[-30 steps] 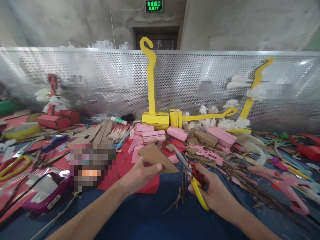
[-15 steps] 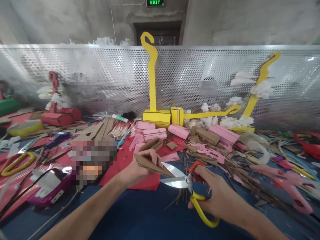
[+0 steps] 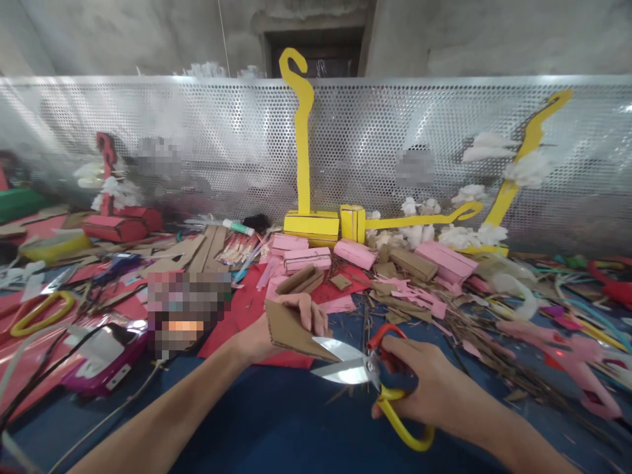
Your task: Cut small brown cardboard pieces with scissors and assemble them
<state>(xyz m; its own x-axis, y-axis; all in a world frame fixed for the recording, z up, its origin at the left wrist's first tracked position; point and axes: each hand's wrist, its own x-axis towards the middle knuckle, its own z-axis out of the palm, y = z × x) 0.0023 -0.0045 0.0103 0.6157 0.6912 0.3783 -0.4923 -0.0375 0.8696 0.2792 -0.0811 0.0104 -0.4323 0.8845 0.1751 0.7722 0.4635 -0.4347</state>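
My left hand [image 3: 296, 316] grips a brown piece of cardboard [image 3: 291, 332], its flat face tilted toward me and its corrugated edge showing. In my right hand [image 3: 419, 372] is a pair of scissors [image 3: 353, 368] with one red and one yellow handle. The blades are spread and point left, with the upper blade's tip overlapping the cardboard's right part. Whether the blades are cutting into it I cannot tell. Behind my left hand lie red paper [image 3: 241, 299] and folded brown cardboard [image 3: 301, 280].
Yellow hook-topped cardboard shapes [image 3: 303, 158] stand by a perforated metal panel [image 3: 212, 151]. Pink cardboard blocks [image 3: 306, 259] lie mid-table. A pink glue gun [image 3: 577, 362] is at right, thin brown strips [image 3: 513, 362] beside it. At left are a purple device [image 3: 106, 365] and yellow-handled scissors [image 3: 44, 313].
The cardboard has turned so that more of its flat face shows. The scissors have shifted slightly left, still spread. My view has tilted down a little.
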